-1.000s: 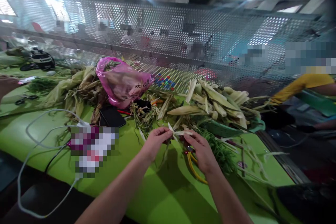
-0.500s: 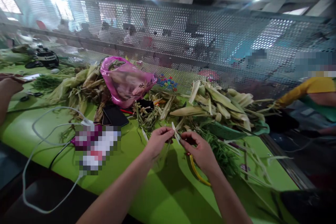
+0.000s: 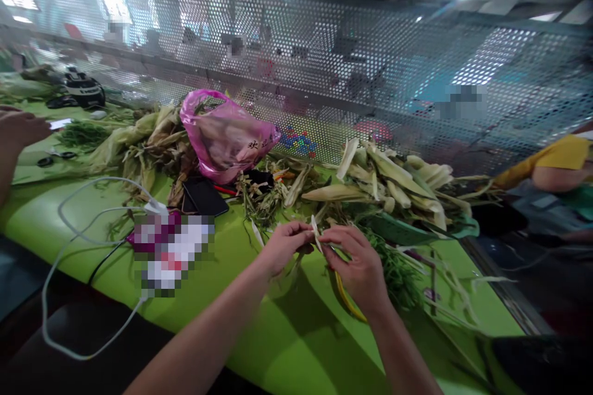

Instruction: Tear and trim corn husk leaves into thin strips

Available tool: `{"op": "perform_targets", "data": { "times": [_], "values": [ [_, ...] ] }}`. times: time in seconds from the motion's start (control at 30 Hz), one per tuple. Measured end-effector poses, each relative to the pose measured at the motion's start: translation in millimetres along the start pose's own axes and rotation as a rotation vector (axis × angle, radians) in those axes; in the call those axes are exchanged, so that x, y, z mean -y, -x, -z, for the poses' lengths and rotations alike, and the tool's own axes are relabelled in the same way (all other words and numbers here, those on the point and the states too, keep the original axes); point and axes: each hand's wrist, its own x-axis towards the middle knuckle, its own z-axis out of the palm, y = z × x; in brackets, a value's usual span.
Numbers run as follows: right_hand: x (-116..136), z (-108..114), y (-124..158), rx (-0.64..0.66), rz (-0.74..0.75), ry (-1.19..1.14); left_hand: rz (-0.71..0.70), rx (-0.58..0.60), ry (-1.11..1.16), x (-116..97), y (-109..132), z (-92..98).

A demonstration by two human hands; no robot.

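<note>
Over the green table (image 3: 287,345), my left hand (image 3: 281,245) and my right hand (image 3: 359,262) meet at a pale strip of corn husk (image 3: 315,235). Both pinch it with closed fingers, the strip standing up between the thumbs. Under my right hand lies a tool with yellow handles (image 3: 345,297). Behind the hands sits a green basket (image 3: 398,229) heaped with pale husks (image 3: 393,182).
A pink plastic bag (image 3: 227,139) and a dry husk pile (image 3: 148,145) lie at the back left. A black phone (image 3: 202,196), white cables (image 3: 83,222) and green stalks (image 3: 393,268) are on the table. Another person's hand (image 3: 21,129) is at far left, a yellow-sleeved person (image 3: 551,160) at right.
My hands have drawn closer together on the husk strip, which now stands more upright. The view has shifted slightly.
</note>
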Motion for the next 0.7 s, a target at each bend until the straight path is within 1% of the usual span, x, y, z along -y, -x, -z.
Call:
{"op": "perform_targets", "data": {
  "times": [0.17,0.37,0.53,0.63,0.7],
  "values": [
    [2.3,0.5,1.3,-0.016,-0.028,-0.005,-0.039,-0.014,-0.108,2.0,0.8,-2.3],
    [1.0,-1.7,3.5,-0.048,-0.131,-0.032,-0.202,0.035,-0.415,7.9,-2.4,0.4],
    [1.8,-3.0,2.5,-0.067,-0.174,-0.015,-0.335,0.047,-0.647,9.2,-1.4,0.8],
    [1.7,-2.6,2.1,-0.095,-0.212,-0.033,-0.383,0.06,-0.705,8.2,1.7,-1.0],
    [1.0,-2.2,2.1,-0.102,-0.268,-0.083,-0.4,0.081,-0.714,7.4,3.7,-2.2]
  ]
}}
